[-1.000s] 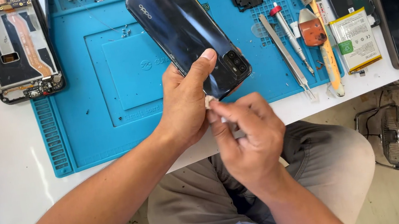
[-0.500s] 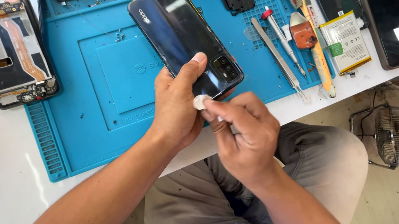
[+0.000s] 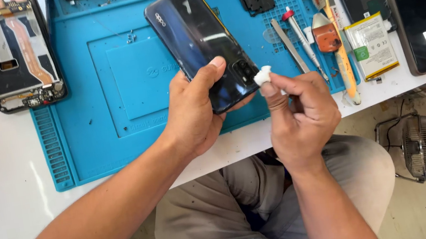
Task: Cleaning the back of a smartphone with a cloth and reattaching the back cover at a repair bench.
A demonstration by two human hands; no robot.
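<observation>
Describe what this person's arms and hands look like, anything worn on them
Both forearms are bare as far as the frame shows: no sleeves in view. The left hand and right hand have no gloves, and no rings, watch or wristband show. Fingernails are short.

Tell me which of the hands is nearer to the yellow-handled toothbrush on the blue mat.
Right. The right hand, pinching a small white wad, sits just below-left of the toothbrush. The left hand grips the dark phone, farther left.
</observation>
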